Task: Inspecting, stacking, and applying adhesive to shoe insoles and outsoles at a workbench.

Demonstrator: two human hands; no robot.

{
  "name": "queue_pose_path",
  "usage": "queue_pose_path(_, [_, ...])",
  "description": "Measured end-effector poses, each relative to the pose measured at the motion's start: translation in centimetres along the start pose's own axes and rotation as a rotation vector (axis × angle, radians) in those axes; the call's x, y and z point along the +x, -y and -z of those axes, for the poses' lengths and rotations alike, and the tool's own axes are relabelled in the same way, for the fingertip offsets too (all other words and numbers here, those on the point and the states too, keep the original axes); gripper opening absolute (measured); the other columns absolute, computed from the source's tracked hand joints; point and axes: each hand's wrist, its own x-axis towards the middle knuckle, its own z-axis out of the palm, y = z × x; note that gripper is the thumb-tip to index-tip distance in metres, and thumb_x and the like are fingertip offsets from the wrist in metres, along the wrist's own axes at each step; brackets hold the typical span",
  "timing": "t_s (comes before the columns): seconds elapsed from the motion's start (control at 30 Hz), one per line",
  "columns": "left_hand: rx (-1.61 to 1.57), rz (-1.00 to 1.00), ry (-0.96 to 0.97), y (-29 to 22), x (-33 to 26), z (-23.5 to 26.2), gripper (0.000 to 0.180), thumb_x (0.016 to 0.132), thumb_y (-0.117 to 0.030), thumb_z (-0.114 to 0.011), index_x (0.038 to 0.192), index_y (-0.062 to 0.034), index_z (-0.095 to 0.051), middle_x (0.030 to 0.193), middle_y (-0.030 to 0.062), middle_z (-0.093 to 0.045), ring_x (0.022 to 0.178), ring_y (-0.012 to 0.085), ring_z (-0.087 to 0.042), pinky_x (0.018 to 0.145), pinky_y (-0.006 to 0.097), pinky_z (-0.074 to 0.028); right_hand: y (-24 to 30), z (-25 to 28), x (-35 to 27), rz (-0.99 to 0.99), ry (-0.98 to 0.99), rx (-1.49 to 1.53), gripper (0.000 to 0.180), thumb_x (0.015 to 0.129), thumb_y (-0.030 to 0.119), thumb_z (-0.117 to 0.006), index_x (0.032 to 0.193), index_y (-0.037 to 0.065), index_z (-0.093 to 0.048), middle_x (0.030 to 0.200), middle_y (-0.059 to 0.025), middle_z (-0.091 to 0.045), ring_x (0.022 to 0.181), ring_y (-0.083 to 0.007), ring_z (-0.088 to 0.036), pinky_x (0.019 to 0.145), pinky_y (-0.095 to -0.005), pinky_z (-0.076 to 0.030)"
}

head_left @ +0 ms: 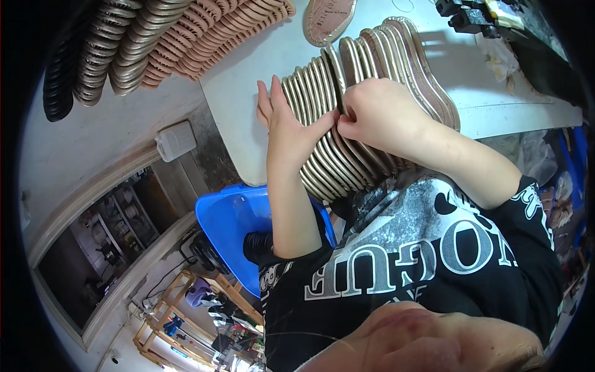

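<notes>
Gold-edged soles (311, 87) stand in a packed row on the white table (232, 118). Left hand (287, 130) spread, thumb and fingers apart; right hand (377, 111) curled, cannot tell if clamped. Risk: uneven push could fan or topple row.

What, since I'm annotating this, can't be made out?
All in the head view:
Bare right hand: its own curl hides anything it grips.
Gold-edged sole-shaped pieces: neighbours cover most faces.
Blue plastic bin: the left forearm hides part.
Brown oval piece: cut off by the top edge.
</notes>
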Motion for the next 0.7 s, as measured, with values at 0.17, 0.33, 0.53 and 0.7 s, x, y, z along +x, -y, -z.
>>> queue_pose_path(0.17, [-0.003,0.017,-0.026,0.1,-0.4,0.4,0.119,0.057,-0.039,-0.087,0.145,0.0035,-0.018,0.153,0.0276,-0.005,0.14,0.0437,-0.01,0.112,0.049,-0.023,1.3,5.2,-2.1,-0.036,-0.003,0.295,0.024,0.073,0.019,-0.063,0.067,-0.004,-0.064,0.059,-0.0196,-0.057,0.056,-0.0331,-0.06,0.057,-0.0389,-0.05])
queue_pose_path(0.33, [-0.286,0.01,-0.001,1.8,0.1,0.4,0.097,0.073,-0.019,-0.079,0.145,0.0028,-0.018,0.153,0.0257,-0.008,0.142,0.0374,-0.013,0.113,0.042,-0.022,0.3,7.2,-1.9,-0.141,-0.131,0.937,0.021,0.085,0.018,-0.059,0.074,0.0,-0.06,0.06,0.0024,-0.054,0.052,-0.0026,-0.052,0.045,-0.0177,-0.044])
queue_pose_path(0.53, [-0.459,0.087,-0.04,3.7,-0.3,0.6,0.089,0.08,-0.016,-0.072,0.146,0.0039,-0.015,0.151,0.0263,-0.011,0.139,0.0353,-0.023,0.11,0.042,-0.029,-4.9,2.6,2.1,-0.112,-0.3,1.19,0.035,0.096,0.027,-0.054,0.116,-0.002,-0.055,0.092,-0.0069,-0.065,0.075,-0.0113,-0.063,0.076,-0.0235,-0.052])
queue_pose_path(0.7, [-0.58,0.087,-0.019,5.1,-0.1,0.7,0.063,0.086,-0.016,-0.067,0.138,0.0036,-0.038,0.133,0.0203,-0.046,0.124,0.0276,-0.047,0.097,0.038,-0.044,-5.3,0.2,0.8,-0.053,-0.006,0.971,0.041,0.095,0.018,-0.056,0.129,-0.003,-0.048,0.107,-0.0107,-0.064,0.091,-0.0135,-0.062,0.084,-0.0271,-0.05])
